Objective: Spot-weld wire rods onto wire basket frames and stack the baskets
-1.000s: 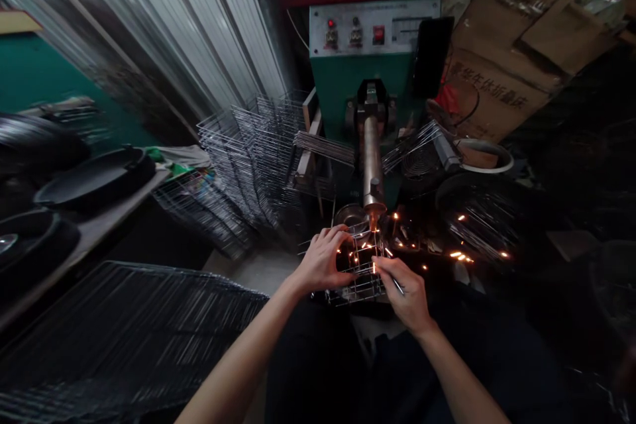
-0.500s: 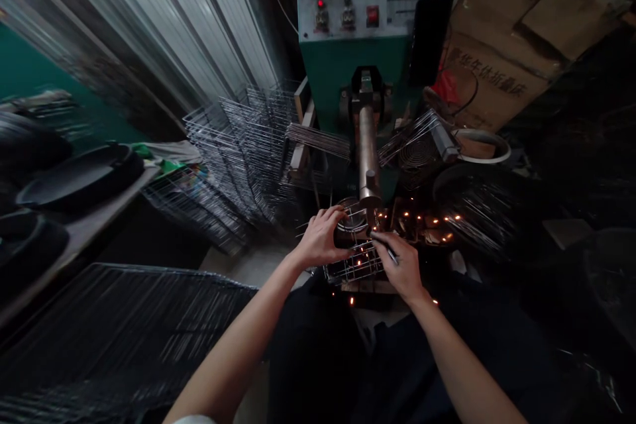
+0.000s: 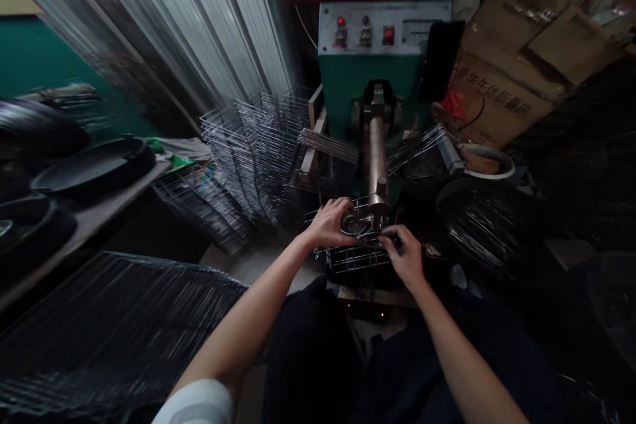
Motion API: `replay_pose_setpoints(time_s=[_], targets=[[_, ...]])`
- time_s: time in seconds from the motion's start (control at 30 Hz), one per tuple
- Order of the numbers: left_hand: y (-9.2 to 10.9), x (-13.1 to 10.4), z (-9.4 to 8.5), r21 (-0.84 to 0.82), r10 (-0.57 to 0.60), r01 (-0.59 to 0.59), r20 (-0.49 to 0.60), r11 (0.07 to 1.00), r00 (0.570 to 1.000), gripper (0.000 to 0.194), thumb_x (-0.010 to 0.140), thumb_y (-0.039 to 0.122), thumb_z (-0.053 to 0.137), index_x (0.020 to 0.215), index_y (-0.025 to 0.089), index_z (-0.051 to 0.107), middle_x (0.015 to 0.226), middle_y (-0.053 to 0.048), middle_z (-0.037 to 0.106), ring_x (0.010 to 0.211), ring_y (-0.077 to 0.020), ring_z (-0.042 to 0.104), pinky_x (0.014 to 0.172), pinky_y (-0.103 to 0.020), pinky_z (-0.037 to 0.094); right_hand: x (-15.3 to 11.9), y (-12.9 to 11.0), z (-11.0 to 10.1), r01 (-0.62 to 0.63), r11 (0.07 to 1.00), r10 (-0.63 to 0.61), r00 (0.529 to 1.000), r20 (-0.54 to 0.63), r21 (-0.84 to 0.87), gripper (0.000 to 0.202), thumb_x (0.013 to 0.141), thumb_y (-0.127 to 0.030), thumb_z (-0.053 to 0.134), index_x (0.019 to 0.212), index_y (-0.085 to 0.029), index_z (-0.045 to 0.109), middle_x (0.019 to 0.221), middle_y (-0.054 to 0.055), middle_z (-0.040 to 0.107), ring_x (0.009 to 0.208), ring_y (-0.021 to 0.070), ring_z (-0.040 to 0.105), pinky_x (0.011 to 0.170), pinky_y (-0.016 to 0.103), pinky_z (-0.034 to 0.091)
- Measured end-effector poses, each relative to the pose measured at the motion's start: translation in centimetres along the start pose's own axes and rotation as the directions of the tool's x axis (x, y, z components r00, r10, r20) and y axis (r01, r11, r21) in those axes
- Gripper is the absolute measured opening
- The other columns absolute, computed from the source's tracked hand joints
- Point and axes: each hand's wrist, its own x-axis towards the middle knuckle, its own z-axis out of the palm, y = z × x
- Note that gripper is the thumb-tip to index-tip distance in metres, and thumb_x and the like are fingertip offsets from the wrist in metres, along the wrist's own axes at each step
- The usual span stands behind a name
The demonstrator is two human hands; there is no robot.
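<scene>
Left hand (image 3: 328, 224) curled its fingers over the far left rim of the small wire basket (image 3: 358, 256), while the right hand (image 3: 408, 256) pinched the near right corner, a thin rod possibly tucked inside; too dark to tell. Basket sat beneath the spot welder's electrode arm (image 3: 377, 162). Good practice, by judgement: hold the wire crossing square under the tip, fingers clear. Stacked wire racks (image 3: 258, 146) stood beyond, left of the green welder cabinet (image 3: 370, 73).

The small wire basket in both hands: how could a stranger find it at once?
Start at the green welding machine and follow its copper-coloured arm down. The small wire basket sits under its tip, between the left hand and right hand, unlike the stacked wire racks.
</scene>
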Motion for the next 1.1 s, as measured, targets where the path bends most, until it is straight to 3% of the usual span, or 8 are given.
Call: replay_pose_setpoints(time_s=[0.2, 0.3, 0.47, 0.6, 0.7, 0.8, 0.97, 1.1], targets=[[0.2, 0.5, 0.3, -0.022, 0.013, -0.013, -0.001, 1.0, 1.0, 0.071, 0.058, 0.046, 0.082, 0.118, 0.021, 0.053, 0.13, -0.01, 0.057, 0.117, -0.0324, 0.054, 0.104, -0.05, 0.042, 0.2, 0.2, 0.4, -0.021, 0.999, 0.021, 1.0, 0.002, 0.05, 0.012, 0.094, -0.031, 0.064, 0.088, -0.021, 0.066, 0.088, 0.004, 0.067, 0.083, 0.0223, 0.063, 0.074, 0.033, 0.049], [-0.6, -0.2, 0.1, -0.051, 0.012, -0.012, -0.003, 0.999, 1.0, 0.087, 0.061, 0.053, 0.081, 0.136, 0.024, 0.045, 0.141, -0.012, 0.051, 0.13, -0.0347, 0.047, 0.108, -0.053, 0.038, -0.1, 0.5, -0.3, -0.065, 0.991, 0.064, 0.998, 0.015, 0.12, 0.015, 0.093, -0.034, 0.066, 0.088, -0.02, 0.067, 0.092, 0.007, 0.069, 0.088, 0.024, 0.066, 0.078, 0.035, 0.053], [-6.3, -6.3, 1.6, -0.262, -0.136, 0.116, -0.057, 0.958, 0.989, 0.144, 0.048, 0.062, 0.087, 0.157, 0.026, 0.001, 0.166, -0.017, 0.008, 0.151, -0.0432, 0.011, 0.12, -0.061, 0.022, -2.8, 1.6, -4.6, -0.281, 0.926, 0.263, 0.959, 0.105, 0.253, 0.024, 0.09, -0.043, 0.071, 0.088, -0.02, 0.065, 0.098, 0.011, 0.072, 0.094, 0.0268, 0.07, 0.081, 0.036, 0.058], [-9.9, -10.7, 6.3, -0.742, -0.294, 0.309, 0.158, 0.594, 0.943, 0.145, 0.054, 0.051, 0.089, 0.152, 0.041, -0.018, 0.166, -0.016, 0.007, 0.149, -0.0408, 0.023, 0.113, -0.063, 0.034, -6.0, 1.7, -7.2, -0.54, 0.776, 0.515, 0.841, 0.167, 0.326, 0.04, 0.083, -0.05, 0.078, 0.099, -0.018, 0.06, 0.096, 0.015, 0.073, 0.075, 0.026, 0.072, 0.061, 0.032, 0.06], [-9.9, -10.7, 8.9, -0.915, -0.285, 0.257, 0.169, 0.31, 0.944, 0.138, 0.057, 0.033, 0.09, 0.153, 0.044, -0.008, 0.163, -0.015, 0.017, 0.145, -0.0388, 0.033, 0.111, -0.058, 0.039, -7.3, 0.5, -7.0, -0.615, 0.704, 0.604, 0.781, 0.155, 0.354, 0.045, 0.08, -0.049, 0.082, 0.099, -0.018, 0.055, 0.082, 0.009, 0.072, 0.056, 0.0174, 0.065, 0.047, 0.023, 0.051], [-9.2, -9.9, 8.9, -0.96, -0.305, 0.197, 0.13, 0.201, 0.944, 0.132, 0.053, 0.02, 0.091, 0.153, 0.042, 0.008, 0.157, -0.013, 0.025, 0.141, -0.037, 0.039, 0.109, -0.054, 0.042, -7.3, -1.7, -6.0, -0.65, 0.642, 0.63, 0.749, 0.203, 0.407, 0.046, 0.078, -0.05, 0.084, 0.092, -0.018, 0.054, 0.076, 0.005, 0.069, 0.048, 0.0109, 0.057, 0.041, 0.017, 0.042], [-7.2, -11.8, 6.9, -0.966, -0.366, 0.136, 0.047, 0.221, 0.929, 0.118, 0.052, 0.023, 0.092, 0.146, 0.042, 0.024, 0.152, -0.01, 0.03, 0.138, -0.0366, 0.04, 0.102, -0.052, 0.048, -6.9, -6.1, -5.5, -0.714, 0.563, 0.585, 0.7, 0.41, 0.416, 0.043, 0.078, -0.05, 0.082, 0.089, -0.018, 0.057, 0.063, -0.001, 0.06, 0.033, 0.0053, 0.042, 0.033, 0.014, 0.029], [-3.4, -13.4, 6.3, -0.882, -0.306, 0.141, -0.004, 0.45, 0.952, 0.118, 0.05, 0.026, 0.093, 0.148, 0.037, 0.027, 0.153, -0.01, 0.036, 0.141, -0.0353, 0.037, 0.115, -0.055, 0.033, -6.1, -9.5, -6.5, -0.688, 0.589, 0.338, 0.687, 0.643, 0.425, 0.042, 0.086, -0.055, 0.072, 0.104, -0.017, 0.065, 0.082, 0.007, 0.068, 0.058, 0.0169, 0.065, 0.052, 0.025, 0.052]])
